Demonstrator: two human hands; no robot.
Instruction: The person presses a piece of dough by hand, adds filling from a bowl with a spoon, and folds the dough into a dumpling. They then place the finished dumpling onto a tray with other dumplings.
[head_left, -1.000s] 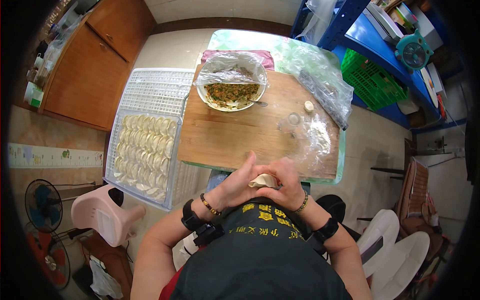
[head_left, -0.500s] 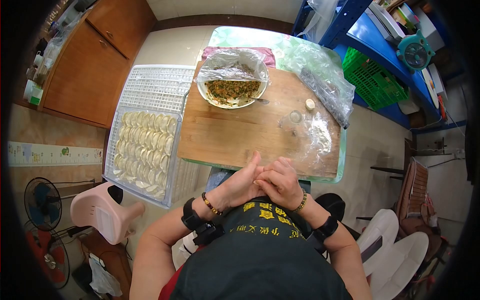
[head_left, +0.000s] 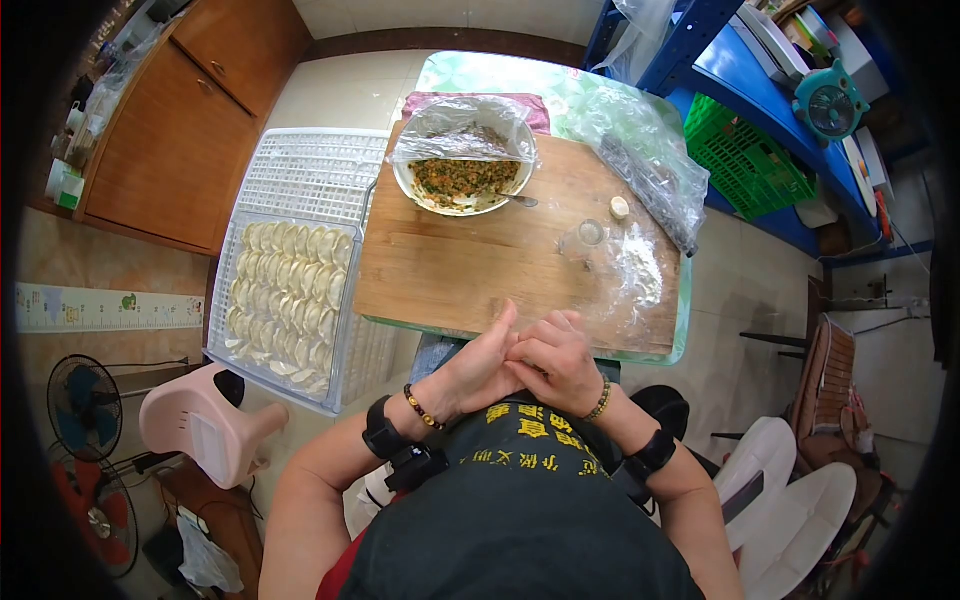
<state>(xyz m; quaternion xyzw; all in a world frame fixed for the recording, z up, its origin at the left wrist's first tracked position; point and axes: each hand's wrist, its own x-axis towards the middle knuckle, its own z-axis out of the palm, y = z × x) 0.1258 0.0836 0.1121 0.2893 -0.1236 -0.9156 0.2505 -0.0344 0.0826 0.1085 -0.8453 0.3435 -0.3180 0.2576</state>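
Observation:
My left hand (head_left: 482,370) and my right hand (head_left: 558,365) are pressed together just off the near edge of the wooden board (head_left: 450,280). Both have their fingers curled inward, and whatever lies between them is hidden. Beyond them stands a bowl of chopped filling (head_left: 465,182), partly covered by plastic film, with a spoon handle sticking out at its right. A small dough piece (head_left: 619,208), a small glass (head_left: 590,233) and a patch of white flour (head_left: 640,268) are on the board's right side. Rows of folded dumplings (head_left: 290,290) fill a clear tray at the left.
A white slotted rack (head_left: 310,165) lies behind the dumpling tray. Crumpled plastic (head_left: 650,160) covers the table's back right corner. A pink stool (head_left: 205,425) and fans (head_left: 88,408) stand at the left. A green crate (head_left: 745,165) sits on the blue shelf at the right.
The pale dough wrapper seen between my hands a second ago is now hidden. My right hand's fingers have curled in closer over my left palm.

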